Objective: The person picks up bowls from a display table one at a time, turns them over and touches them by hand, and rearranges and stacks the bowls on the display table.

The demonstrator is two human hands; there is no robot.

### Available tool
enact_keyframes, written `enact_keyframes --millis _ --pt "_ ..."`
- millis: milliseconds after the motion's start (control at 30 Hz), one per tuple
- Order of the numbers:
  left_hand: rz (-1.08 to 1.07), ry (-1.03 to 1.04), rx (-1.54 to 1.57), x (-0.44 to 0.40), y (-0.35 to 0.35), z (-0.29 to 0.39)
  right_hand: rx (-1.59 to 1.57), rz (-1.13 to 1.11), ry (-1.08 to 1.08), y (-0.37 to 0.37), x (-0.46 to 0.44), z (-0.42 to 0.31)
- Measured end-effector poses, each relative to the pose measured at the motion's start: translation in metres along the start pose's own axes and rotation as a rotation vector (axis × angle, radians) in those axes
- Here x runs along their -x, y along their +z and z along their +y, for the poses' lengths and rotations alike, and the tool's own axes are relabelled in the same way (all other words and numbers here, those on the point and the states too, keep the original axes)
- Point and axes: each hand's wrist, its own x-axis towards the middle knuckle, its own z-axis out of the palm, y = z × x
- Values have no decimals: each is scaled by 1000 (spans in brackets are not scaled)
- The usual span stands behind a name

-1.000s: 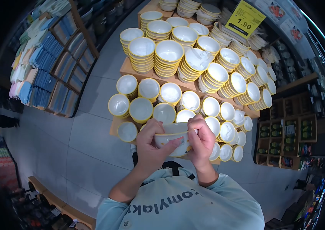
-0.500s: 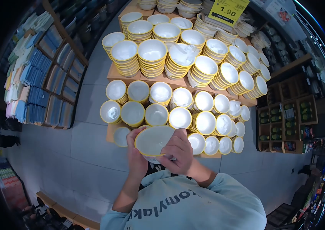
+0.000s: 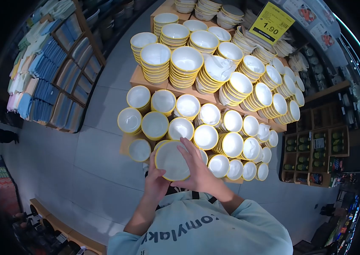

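Fingers of the right hand (image 3: 199,171) have spread from their earlier curl, wide at the bowl's (image 3: 171,159) three o'clock; the left hand (image 3: 155,183) holds it at eight, six o'clock from the stacked bowls (image 3: 187,59). Probably stiff, slick, breakable: cradle opposite sides.

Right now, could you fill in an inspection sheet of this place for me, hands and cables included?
Surface: wooden stand, tiered, bearing stacked bowls.
Job's things: one white bowl with a yellow rim, its mouth facing the camera.
Clutter: white wrapping in some stacked bowls.
Hands: left hand holds the bowl's left side; right hand has its fingers spread at the right side.
Cables: nothing seen.
Surroundings: folded cloths at left, grey floor, yellow price sign reading 1.90.
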Motion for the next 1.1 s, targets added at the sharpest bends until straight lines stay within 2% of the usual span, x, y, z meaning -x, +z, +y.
enact_keyframes --millis 200,333,667,900,1100 --pt "1 13 -59 -3 -10 -6 65 -141 80 -5 -7 -4" --pt "2 -19 -70 -5 -20 -8 96 -152 61 5 -10 3" --pt "25 -38 -33 -11 -43 -6 135 -111 73 24 -25 5" --pt "14 36 7 -14 -51 3 171 -91 9 38 -35 3" --pt "-52 102 -98 -25 -68 20 207 -1 -9 58 -51 3"
